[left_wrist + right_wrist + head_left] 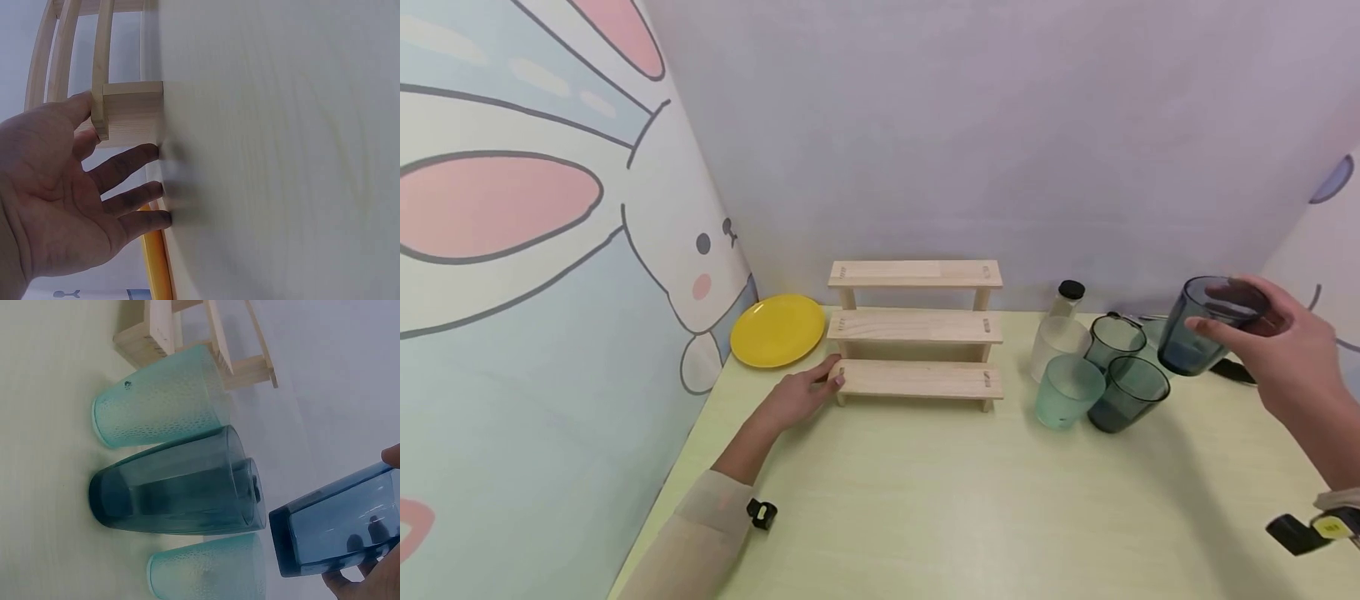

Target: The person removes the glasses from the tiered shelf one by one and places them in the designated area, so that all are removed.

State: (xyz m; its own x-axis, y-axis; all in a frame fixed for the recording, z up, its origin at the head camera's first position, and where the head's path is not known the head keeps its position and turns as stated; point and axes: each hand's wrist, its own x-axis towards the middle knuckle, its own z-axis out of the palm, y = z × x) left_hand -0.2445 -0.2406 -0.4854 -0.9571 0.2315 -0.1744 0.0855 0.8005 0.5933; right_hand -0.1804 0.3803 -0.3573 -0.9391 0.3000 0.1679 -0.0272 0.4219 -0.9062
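In the head view my right hand grips a dark blue tumbler, held above the table. The right wrist view shows this tumbler apart from the standing cups. Under and left of it are a pale green textured tumbler, a dark grey-blue tumbler and another dark tumbler behind. My left hand is at the left end of a three-step wooden rack. Thumb and forefinger pinch its lowest board; the other fingers extend down to the table.
A yellow plate lies left of the rack, by the rabbit-painted wall. Right of the rack stand a clear bottle with a black cap and a frosted cup. A dark object lies partly hidden behind the raised tumbler.
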